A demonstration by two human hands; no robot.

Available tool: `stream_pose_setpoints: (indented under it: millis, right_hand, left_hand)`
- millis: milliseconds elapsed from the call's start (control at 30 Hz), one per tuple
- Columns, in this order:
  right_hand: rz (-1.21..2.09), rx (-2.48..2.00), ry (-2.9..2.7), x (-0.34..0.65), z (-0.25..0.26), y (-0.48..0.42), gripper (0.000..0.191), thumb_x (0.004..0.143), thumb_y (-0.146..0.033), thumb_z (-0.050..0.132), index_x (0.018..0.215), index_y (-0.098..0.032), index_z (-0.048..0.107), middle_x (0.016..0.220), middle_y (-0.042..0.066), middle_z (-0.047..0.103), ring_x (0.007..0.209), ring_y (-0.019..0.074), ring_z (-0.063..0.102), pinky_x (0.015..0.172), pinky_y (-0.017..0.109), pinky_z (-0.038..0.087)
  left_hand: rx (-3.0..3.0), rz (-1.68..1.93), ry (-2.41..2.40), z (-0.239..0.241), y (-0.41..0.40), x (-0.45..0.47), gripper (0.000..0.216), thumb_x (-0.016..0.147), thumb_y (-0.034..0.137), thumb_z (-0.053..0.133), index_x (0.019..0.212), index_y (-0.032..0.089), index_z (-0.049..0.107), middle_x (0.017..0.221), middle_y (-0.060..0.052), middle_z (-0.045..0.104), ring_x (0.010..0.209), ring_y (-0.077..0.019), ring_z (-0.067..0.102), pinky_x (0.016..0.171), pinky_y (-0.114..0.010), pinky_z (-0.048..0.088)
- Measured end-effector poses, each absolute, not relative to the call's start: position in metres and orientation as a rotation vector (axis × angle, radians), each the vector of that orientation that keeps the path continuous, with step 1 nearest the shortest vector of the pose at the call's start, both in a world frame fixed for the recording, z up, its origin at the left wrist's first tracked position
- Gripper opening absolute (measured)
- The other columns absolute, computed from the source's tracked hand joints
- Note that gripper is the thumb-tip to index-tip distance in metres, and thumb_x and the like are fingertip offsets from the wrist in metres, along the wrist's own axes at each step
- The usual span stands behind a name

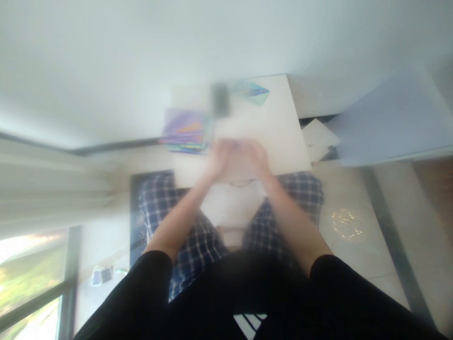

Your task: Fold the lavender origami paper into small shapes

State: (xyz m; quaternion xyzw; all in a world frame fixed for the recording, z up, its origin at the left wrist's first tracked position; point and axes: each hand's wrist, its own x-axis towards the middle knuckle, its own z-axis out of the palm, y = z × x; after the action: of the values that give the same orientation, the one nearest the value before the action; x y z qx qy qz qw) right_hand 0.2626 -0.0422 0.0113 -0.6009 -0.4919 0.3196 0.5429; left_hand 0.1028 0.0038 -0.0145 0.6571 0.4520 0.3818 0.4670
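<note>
The picture is heavily smeared by motion. My left hand [221,158] and my right hand [256,158] meet close together over the near edge of a small pale table [279,132], above my lap in checked trousers. Something pale lies under or between them, but I cannot make out what it is, nor whether the fingers are closed. A stack of colourful paper sheets [186,131] lies just left of my left hand. A dark small object [220,99] and a blue-green folded sheet [253,92] lie farther back on the table.
A white wall runs behind the table. A light blue surface [389,118] stands at the right, with white papers [318,137] beside it. A curtain and window are at the left. Small cards [102,275] lie on the pale floor.
</note>
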Motion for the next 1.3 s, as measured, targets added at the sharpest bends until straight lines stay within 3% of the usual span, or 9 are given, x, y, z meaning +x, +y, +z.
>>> stream_pose_setpoints:
  millis: [333, 500, 700, 933, 1133, 1300]
  right_hand:
    - [0.746, -1.457, -0.979, 0.266, 0.0, -0.04, 0.056, 0.078, -0.078, 0.058, 0.088, -0.023, 0.059, 0.086, 0.001, 0.07, 0.088, 0.0169, 0.068, 0.091, 0.036, 0.058]
    - [0.902, -1.379, -0.868, 0.262, 0.004, -0.038, 0.045, 0.085, -0.067, 0.06, 0.09, -0.023, 0.059, 0.098, 0.005, 0.072, 0.101, 0.0204, 0.069, 0.094, 0.039, 0.059]
    - [0.99, -1.373, -0.928, 0.26, 0.015, -0.038, 0.039, 0.088, -0.063, 0.058, 0.096, -0.024, 0.063, 0.114, 0.01, 0.073, 0.117, 0.0256, 0.065, 0.103, 0.047, 0.055]
    - [0.976, -1.306, -0.879, 0.26, 0.011, -0.039, 0.033, 0.09, -0.058, 0.059, 0.095, -0.026, 0.059, 0.113, 0.006, 0.072, 0.116, 0.0227, 0.066, 0.104, 0.046, 0.055]
    - [0.949, -1.33, -0.928, 0.264, 0.006, -0.037, 0.037, 0.087, -0.061, 0.06, 0.101, -0.026, 0.06, 0.108, 0.003, 0.072, 0.11, 0.0201, 0.067, 0.1, 0.042, 0.056]
    - [0.926, -1.366, -1.075, 0.267, 0.006, -0.039, 0.054, 0.083, -0.074, 0.054, 0.105, -0.026, 0.067, 0.106, 0.004, 0.075, 0.107, 0.0218, 0.069, 0.1, 0.041, 0.056]
  left_hand:
    - [1.499, 0.928, 1.169, -0.01, 0.011, 0.098, 0.038, 0.096, 0.055, 0.052, 0.108, 0.023, 0.07, 0.114, -0.005, 0.075, 0.112, -0.0214, 0.068, 0.106, -0.039, 0.05]
    - [1.424, 0.923, 1.228, -0.012, 0.014, 0.098, 0.037, 0.095, 0.054, 0.055, 0.105, 0.022, 0.072, 0.109, -0.006, 0.076, 0.107, -0.0231, 0.07, 0.103, -0.04, 0.053]
    - [1.515, 0.912, 1.236, -0.02, 0.015, 0.094, 0.032, 0.095, 0.047, 0.06, 0.11, 0.021, 0.071, 0.122, -0.008, 0.072, 0.122, -0.0262, 0.063, 0.115, -0.047, 0.043]
    - [1.488, 0.901, 1.178, -0.017, 0.018, 0.094, 0.039, 0.092, 0.054, 0.06, 0.11, 0.022, 0.072, 0.124, -0.008, 0.072, 0.124, -0.0279, 0.063, 0.115, -0.046, 0.043]
    - [1.47, 0.868, 0.913, -0.001, 0.013, 0.1, 0.054, 0.09, 0.067, 0.052, 0.112, 0.022, 0.072, 0.122, -0.008, 0.073, 0.12, -0.0256, 0.066, 0.107, -0.042, 0.05]
    - [1.427, 0.895, 1.196, 0.0, 0.01, 0.105, 0.035, 0.08, 0.053, 0.073, 0.095, 0.021, 0.066, 0.091, -0.002, 0.073, 0.085, -0.0164, 0.071, 0.083, -0.03, 0.058]
